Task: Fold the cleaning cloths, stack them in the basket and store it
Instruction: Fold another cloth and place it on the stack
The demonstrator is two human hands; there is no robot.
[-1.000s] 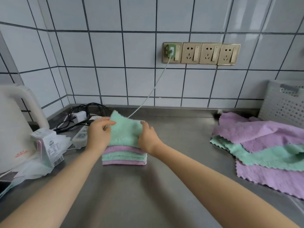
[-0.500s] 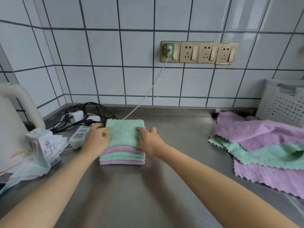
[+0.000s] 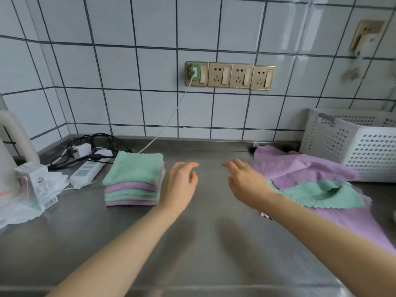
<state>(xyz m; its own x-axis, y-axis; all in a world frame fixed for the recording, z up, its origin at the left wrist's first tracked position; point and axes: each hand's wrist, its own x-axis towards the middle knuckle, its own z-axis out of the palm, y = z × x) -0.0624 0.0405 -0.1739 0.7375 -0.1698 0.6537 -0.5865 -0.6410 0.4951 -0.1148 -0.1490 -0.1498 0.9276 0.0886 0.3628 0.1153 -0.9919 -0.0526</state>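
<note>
White tiled wall (image 3: 120,67) with dark grout fills the upper frame; a row of brass sockets (image 3: 230,75) sits at centre. A steel counter (image 3: 203,243) spans the lower frame.

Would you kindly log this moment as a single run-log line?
left hand: open, beside folded stack | right hand: open, at unfolded cloths | basket: behind cloths | step: take next cloth

The counter (image 3: 205,243) at the bottom is brushed steel, dully reflective. The folded stack (image 3: 134,179) at centre left and the loose cloths (image 3: 310,183) at right are fluffy microfibre (scalloped edges). The perforated basket (image 3: 353,146) is matt white plastic; the wall tiles (image 3: 120,67) are glossy ceramic.
</note>
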